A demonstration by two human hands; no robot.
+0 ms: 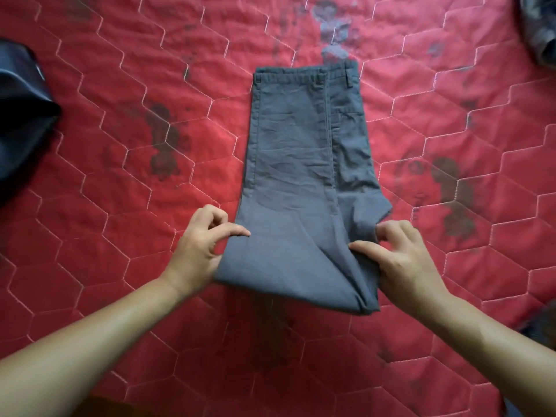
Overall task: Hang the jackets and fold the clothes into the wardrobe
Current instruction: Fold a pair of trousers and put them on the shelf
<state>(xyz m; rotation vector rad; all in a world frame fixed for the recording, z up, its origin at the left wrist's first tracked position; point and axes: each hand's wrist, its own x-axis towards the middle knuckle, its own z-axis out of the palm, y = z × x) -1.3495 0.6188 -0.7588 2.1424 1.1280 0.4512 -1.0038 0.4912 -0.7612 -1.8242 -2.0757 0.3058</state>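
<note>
1. A pair of grey woven trousers (294, 164) lies flat in the middle of a red quilted bedspread (120, 266) stitched in pale hexagons and printed with dark, faded motifs.
2. The trousers are folded lengthwise, one leg laid over the other. The waistband with its belt loops is at the far end, and the lower layer shows along the right side.
3. The near end of the trousers is a rounded, doubled-over fold, closest to the person.
4. The left hand (201, 245) holds the left edge of the trousers just above that fold. Its thumb lies flat on top of the cloth, its fingers are curled beside the edge, and the cloth covers the heel of the hand.
5. The right hand (403, 260) grips the right edge at the same level. Its thumb presses on the top layer, and its curled fingers bunch the cloth where the layers meet.
6. Both bare forearms reach in from the near corners, and the trousers lie between them.
7. A dark navy, slightly shiny garment (21, 115) lies at the left edge of the bedspread, well apart from the trousers.
8. A grey mottled piece of clothing (541, 28) lies at the far right corner, cut off by the frame.
9. A dark blurred shape (538, 326) sits at the right edge, and what it is cannot be told.
</note>
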